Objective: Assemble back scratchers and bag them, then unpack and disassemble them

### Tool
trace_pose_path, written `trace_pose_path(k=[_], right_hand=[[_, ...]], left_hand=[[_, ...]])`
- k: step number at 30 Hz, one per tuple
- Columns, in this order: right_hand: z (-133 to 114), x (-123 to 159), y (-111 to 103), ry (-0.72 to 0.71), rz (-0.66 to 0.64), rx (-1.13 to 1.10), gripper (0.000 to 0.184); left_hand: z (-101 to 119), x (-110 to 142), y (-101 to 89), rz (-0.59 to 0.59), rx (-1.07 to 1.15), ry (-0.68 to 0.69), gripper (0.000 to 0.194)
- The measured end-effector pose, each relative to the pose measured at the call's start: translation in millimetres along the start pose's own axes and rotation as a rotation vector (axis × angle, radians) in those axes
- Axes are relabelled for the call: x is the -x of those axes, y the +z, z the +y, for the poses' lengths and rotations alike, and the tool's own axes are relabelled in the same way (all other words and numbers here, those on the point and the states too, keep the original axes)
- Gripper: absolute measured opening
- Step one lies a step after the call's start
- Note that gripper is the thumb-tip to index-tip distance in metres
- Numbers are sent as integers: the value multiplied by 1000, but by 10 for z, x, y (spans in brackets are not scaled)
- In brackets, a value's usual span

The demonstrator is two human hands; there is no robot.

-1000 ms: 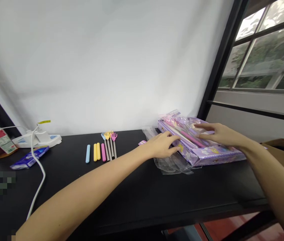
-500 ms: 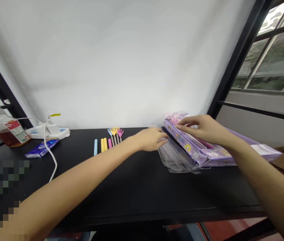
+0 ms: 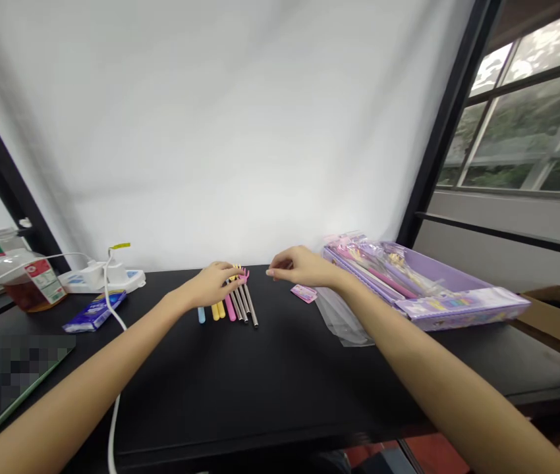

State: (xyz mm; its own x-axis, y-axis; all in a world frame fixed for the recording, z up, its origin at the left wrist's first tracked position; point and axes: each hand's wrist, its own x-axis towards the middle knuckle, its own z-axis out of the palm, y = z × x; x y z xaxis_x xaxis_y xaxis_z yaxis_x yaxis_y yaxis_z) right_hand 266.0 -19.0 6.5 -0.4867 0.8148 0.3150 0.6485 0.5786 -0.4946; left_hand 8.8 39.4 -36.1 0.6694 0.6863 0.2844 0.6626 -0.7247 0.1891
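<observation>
Over a row of back scratchers with hand-shaped heads and metal shafts is my left hand. Its fingers reach out above their upper ends, beside a pink head; whether they touch it I cannot tell. Blue, yellow and pink handles show below that hand. My right hand hovers to the right of the row, fingers loosely curved, thumb near the fingertips, nothing visible in it. A small pink card lies just below it. Clear plastic bags are partly hidden by my right forearm.
A purple box holding wrapped pink and purple items stands on the right of the black table. On the left are a bottle of brown liquid, a power strip, a blue packet and a white cable.
My right hand has left the purple box and moved left. My left hand has come off the plastic bags to the scratchers. The pink card now shows, and the view has shifted slightly.
</observation>
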Motion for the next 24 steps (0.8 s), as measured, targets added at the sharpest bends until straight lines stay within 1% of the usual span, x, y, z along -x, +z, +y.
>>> trace_pose_path(k=[2,5,8,10,13,17,21,24], right_hand=[[8,-34,143,-4,-10,6,24],[39,-48,368,14,53,29,23],[67,-24,563,54,138,190,22],[79,2,648,79,150,327,21],[95,34,691,106,134,433,21],[131,49,637,135,137,423,21],[193,64,588,124,131,379,19],[227,78,608,132,126,347,16]], left_hand=[[-74,127,86,45,-32,-84,53],[-119,254,212,79,-30,-187,53],[-112,284,321,72,58,-247,54],[-95,265,377,61,83,-242,52],[-65,225,411,25,66,-214,51],[-32,180,376,-78,93,-215,53],[18,128,354,-81,124,-145,49],[108,103,381,-73,127,-136,48]])
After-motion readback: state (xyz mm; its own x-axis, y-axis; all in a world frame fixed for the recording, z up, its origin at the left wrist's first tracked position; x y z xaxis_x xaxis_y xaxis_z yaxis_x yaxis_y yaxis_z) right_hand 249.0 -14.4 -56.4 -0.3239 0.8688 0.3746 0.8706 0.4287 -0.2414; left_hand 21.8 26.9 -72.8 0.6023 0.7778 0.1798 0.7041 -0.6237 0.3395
